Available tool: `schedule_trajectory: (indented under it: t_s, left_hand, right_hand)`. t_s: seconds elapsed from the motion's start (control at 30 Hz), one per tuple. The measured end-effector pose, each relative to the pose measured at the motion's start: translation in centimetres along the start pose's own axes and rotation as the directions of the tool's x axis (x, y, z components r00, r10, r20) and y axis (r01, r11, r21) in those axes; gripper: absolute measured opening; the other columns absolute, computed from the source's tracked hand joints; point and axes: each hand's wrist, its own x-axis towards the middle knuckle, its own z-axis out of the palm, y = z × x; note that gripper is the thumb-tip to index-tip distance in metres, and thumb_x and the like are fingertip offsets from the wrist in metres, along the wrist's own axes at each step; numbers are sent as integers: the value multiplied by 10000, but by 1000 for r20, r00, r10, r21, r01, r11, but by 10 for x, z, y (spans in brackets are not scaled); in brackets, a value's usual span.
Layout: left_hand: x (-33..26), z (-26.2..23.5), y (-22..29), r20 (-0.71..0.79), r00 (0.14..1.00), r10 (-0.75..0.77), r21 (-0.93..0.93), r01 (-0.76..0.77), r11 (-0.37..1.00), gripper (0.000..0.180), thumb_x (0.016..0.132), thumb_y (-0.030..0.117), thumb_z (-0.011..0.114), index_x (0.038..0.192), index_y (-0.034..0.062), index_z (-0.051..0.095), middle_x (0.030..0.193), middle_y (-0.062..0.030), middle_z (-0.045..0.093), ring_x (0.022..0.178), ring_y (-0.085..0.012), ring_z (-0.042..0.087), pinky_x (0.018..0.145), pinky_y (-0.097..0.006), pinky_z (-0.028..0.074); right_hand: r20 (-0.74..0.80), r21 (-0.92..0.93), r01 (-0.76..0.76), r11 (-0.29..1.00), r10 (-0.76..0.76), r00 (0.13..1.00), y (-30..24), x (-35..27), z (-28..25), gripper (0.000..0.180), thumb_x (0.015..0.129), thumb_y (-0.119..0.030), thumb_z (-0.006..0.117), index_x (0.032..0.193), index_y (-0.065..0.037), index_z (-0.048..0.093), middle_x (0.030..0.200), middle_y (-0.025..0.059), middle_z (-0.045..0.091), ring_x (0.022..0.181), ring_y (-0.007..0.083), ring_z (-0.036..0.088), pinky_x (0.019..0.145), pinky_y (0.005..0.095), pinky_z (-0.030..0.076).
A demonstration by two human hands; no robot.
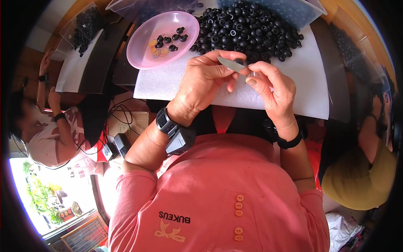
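Your left hand (203,80) is curled, its fingertips seeming to pinch a small, round, glossy black piece (238,61) above the white foam sheet (310,80). Your right hand (277,89) pinches the end of a flat, pointed grey blade (231,64) between thumb and fingers, and the blade lies across, close by the piece; whether they touch cannot be told. You look to be partway through this one. In the shallow pink plastic bowl (142,38) to your left lie a few similar black pieces and some flat yellowish discs (156,53); those pieces may be done, but their look does not settle it. Much seems left: a large heap of loose black pieces (247,33) covers the sheet's far part, beyond your hands
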Motion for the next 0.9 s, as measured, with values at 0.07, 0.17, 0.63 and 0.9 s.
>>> schedule_trajectory:
  t_s: [0.07, 0.17, 0.63, 0.9]
  left_hand:
    - [0, 3, 0, -13, 1000, -16, -21, 16, 1000, 222, 965, -18, 543, 1164, -85, 618, 979, -205, 715, 736, -198, 625, 633, -311, 516]
    - [2, -2, -5, 10, 1000, -7, -65, 7, 998, 214, 964, -20, 543, 1160, -82, 604, 978, -205, 717, 741, -202, 628, 633, -316, 516]
    - [3, -5, -7, 61, 998, -17, -103, 23, 994, 189, 967, 9, 550, 1134, -66, 597, 980, -219, 713, 758, -220, 643, 618, -322, 510]
    - [7, 1, -10, 59, 998, -16, -157, 25, 987, 165, 963, -12, 551, 1097, -51, 638, 948, -182, 708, 741, -222, 637, 594, -332, 506]
  right_hand:
    - [-1, -8, -6, 1000, 6, 1000, 0, 0, 0, 233, 871, -94, 751, 1072, -27, 654, 839, 85, 699, 691, 184, 653, 602, 288, 524]
    - [-3, -7, -1, 1000, 1, 1000, 1, 0, 1, 228, 871, -92, 750, 1069, -29, 655, 838, 82, 699, 689, 182, 654, 599, 288, 523]
    - [-14, -3, 18, 1000, -18, 1000, 3, -1, 0, 221, 874, -86, 746, 1063, -22, 651, 858, 85, 697, 688, 177, 648, 590, 289, 518]
    - [-28, 32, -12, 999, 13, 1000, 0, -1, -3, 271, 872, -79, 750, 1118, -21, 655, 893, 80, 700, 711, 153, 637, 631, 269, 526]
